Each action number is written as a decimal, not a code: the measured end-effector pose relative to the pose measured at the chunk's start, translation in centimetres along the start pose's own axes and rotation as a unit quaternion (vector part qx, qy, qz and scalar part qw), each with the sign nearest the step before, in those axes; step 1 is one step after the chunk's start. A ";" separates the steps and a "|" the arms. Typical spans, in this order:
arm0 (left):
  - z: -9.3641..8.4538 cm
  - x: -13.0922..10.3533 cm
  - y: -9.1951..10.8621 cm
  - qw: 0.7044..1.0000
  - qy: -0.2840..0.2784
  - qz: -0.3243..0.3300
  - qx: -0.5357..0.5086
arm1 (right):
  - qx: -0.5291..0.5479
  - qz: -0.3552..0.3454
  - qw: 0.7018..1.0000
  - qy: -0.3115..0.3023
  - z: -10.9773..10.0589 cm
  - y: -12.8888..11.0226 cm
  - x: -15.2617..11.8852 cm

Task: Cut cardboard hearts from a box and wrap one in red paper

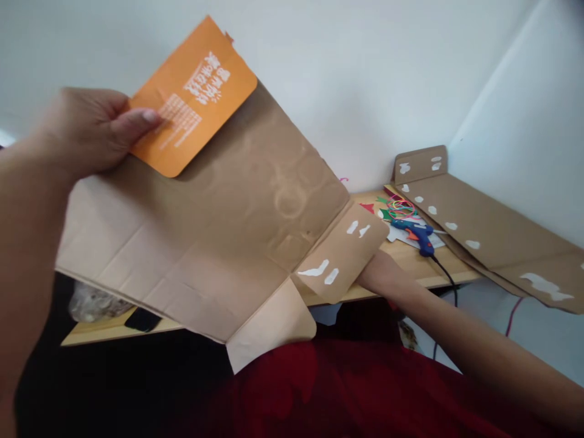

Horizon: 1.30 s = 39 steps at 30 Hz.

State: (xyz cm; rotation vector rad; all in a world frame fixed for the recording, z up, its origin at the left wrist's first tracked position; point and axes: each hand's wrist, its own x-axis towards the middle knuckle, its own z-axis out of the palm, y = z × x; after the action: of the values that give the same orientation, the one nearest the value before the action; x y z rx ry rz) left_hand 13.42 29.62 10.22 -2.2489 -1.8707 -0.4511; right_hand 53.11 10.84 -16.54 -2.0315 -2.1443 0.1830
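Note:
A large unfolded cardboard box [219, 207] hangs tilted in front of me, its plain brown inner side facing up. My left hand [98, 128] grips it at the upper left, thumb on top of an orange flap [196, 91] with white print. Under a brown flap with white torn patches [342, 252] at the right end, my right hand [375, 272] reaches behind the cardboard. Its fingers are hidden there. Another plain flap [274, 328] sticks out at the lower edge, close to the red cloth [283, 383] over my lap.
A second cardboard piece [502, 237] with white patches leans at the right wall. On the wooden table [438, 267] lie a blue glue gun [417, 234] with a black cord and colourful loops [401, 207]. A dark phone [142, 319] and a clear plastic bag [95, 302] lie at the left.

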 end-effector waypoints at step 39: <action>9.4 2.3 2.2 0.968 0.112 0.096 -0.204 | 0.375 -0.066 0.920 -0.092 -0.8 -7.2 -6.9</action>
State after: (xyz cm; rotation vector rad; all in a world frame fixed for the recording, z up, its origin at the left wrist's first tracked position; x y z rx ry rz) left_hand 16.99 34.41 2.28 -2.4657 -1.5382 -1.0900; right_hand 46.60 3.47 -14.59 -1.4531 -1.8635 1.0315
